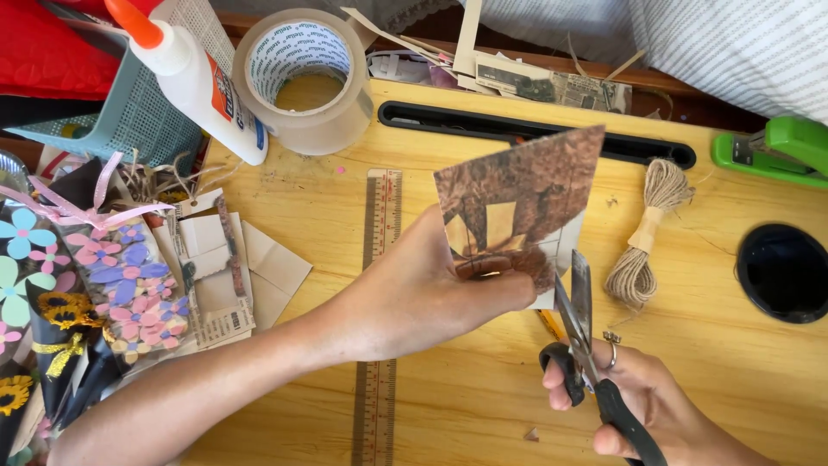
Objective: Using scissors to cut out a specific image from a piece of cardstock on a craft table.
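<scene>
A brown printed paper cutout (517, 194) is held up above the desk (448, 155), pinched at its lower edge by the left hand (423, 298). The right hand (642, 401) grips black-handled scissors (580, 332), blades slightly parted at the paper's bottom corner: trimming is underway, and the next snip likely needs the paper steady.

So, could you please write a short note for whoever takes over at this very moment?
Left hand: pinches the brown printed paper cutout upright above the yellow wooden table.
Right hand: holds the black-handled scissors, blades at the cutout's lower right edge.
Done: cannot tell how much is trimmed.
Left: the cut at that edge.
Nearby: wooden ruler, twine bundle.
</scene>
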